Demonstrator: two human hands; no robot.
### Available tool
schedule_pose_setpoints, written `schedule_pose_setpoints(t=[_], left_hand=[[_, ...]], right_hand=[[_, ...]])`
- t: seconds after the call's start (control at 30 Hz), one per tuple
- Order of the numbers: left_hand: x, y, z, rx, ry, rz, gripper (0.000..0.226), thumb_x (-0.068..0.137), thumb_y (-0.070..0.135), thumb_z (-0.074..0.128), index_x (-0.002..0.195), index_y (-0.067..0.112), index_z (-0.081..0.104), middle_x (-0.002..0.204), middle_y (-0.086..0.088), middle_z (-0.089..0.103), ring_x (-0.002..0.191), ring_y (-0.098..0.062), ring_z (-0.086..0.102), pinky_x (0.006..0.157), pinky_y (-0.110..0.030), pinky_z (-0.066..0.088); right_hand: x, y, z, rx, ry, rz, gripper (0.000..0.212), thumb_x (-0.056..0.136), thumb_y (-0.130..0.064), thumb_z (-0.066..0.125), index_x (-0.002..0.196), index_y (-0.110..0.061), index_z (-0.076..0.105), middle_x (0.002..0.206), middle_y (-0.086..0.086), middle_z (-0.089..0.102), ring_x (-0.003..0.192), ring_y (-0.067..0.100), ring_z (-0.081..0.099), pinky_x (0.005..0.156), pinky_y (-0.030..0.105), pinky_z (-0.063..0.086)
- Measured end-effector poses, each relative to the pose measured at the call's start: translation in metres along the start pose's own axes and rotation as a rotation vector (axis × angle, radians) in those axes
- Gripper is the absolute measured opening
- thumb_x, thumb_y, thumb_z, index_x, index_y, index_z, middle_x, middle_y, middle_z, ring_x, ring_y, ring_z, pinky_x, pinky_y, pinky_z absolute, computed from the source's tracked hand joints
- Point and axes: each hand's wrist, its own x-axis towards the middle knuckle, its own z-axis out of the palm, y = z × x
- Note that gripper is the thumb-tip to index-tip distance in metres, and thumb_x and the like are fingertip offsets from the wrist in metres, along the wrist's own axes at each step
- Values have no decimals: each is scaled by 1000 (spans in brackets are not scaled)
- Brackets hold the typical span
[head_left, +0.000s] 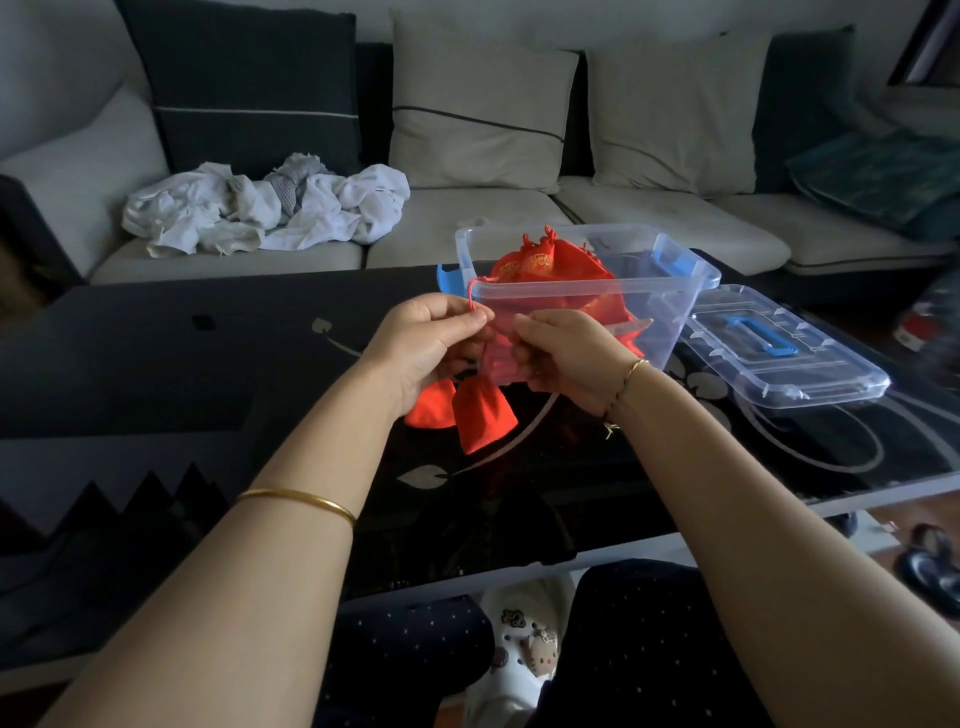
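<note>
At the far side a pale sofa (467, 228) is seen, and nearer a dark glass table (156, 364), on which a clear box (587, 285) is stood with its lid (810, 384) laid flat to its right. Red pouches (550, 265) are heaped in the box. Just in front of its near wall a red pouch (483, 415) is held above the table, gripped at its top by the curled fingers of the left hand (426, 348) and the right hand (566, 358). A red cord (471, 296) is pinched by the left thumb and forefinger. Whether the red lobe to its left is a second pouch cannot be told. If the cord is pulled unevenly, the mouth may be bunched or the cord drawn out. The cord could also be snagged on the box rim, or the light box nudged by the knuckles.
</note>
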Motion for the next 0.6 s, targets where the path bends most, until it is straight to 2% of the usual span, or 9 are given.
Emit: schedule_pose_setpoints(t=[0.07, 0.17, 0.23, 0.3, 0.37, 0.47, 0.6], left_hand=[[0, -1, 0, -13, 17, -5, 11, 88, 4, 59, 81, 10, 65, 72, -1, 67, 50, -3, 60, 52, -17, 49], [1, -3, 0, 21, 9, -13, 14, 87, -2, 59, 80, 9, 64, 75, -3, 68, 55, -4, 59, 59, -20, 49], [2, -3, -1, 65, -21, -5, 17, 86, -6, 57, 80, 8, 63, 77, -5, 67, 55, -4, 59, 57, -17, 50], [2, -2, -1, 164, -55, 29, 20, 86, -8, 57, 80, 10, 62, 79, -6, 65, 58, -5, 60, 56, -15, 50], [2, -3, 0, 271, -92, 81, 24, 87, -8, 55, 80, 14, 62, 79, -4, 63, 65, -7, 60, 59, -14, 50], [2, -4, 3, 493, -105, 230, 30, 87, -5, 56, 81, 24, 62, 81, 4, 62, 73, -5, 60, 67, -16, 48], [5, -9, 8, 681, -58, 428, 27, 84, -3, 58, 85, 24, 62, 81, 11, 61, 77, -6, 59, 77, -24, 49]], right_hand=[[-3, -1, -1, -24, -87, 65, 29, 97, -21, 45, 71, -12, 51, 61, 2, 48, 51, 11, 45, 50, 21, 37], [-6, -1, 0, -193, -147, 152, 26, 96, -23, 47, 73, -13, 54, 62, 1, 50, 51, 9, 47, 48, 19, 39], [-5, 1, 1, -272, -86, 156, 26, 96, -25, 47, 74, -14, 56, 66, 2, 54, 55, 10, 50, 51, 20, 41], [0, 3, 2, -310, 31, 62, 23, 96, -20, 44, 81, -12, 61, 76, 4, 60, 60, 10, 53, 55, 22, 43], [5, 5, 4, -227, 100, -26, 24, 96, -8, 39, 98, -3, 63, 78, 6, 62, 63, 12, 55, 54, 21, 46], [7, 8, 9, -63, 55, -22, 24, 97, -6, 42, 111, 2, 60, 81, 10, 62, 67, 17, 58, 62, 26, 50], [4, 9, 8, 50, -53, 63, 22, 96, -4, 39, 95, -10, 60, 74, 6, 61, 65, 17, 59, 68, 30, 49]])
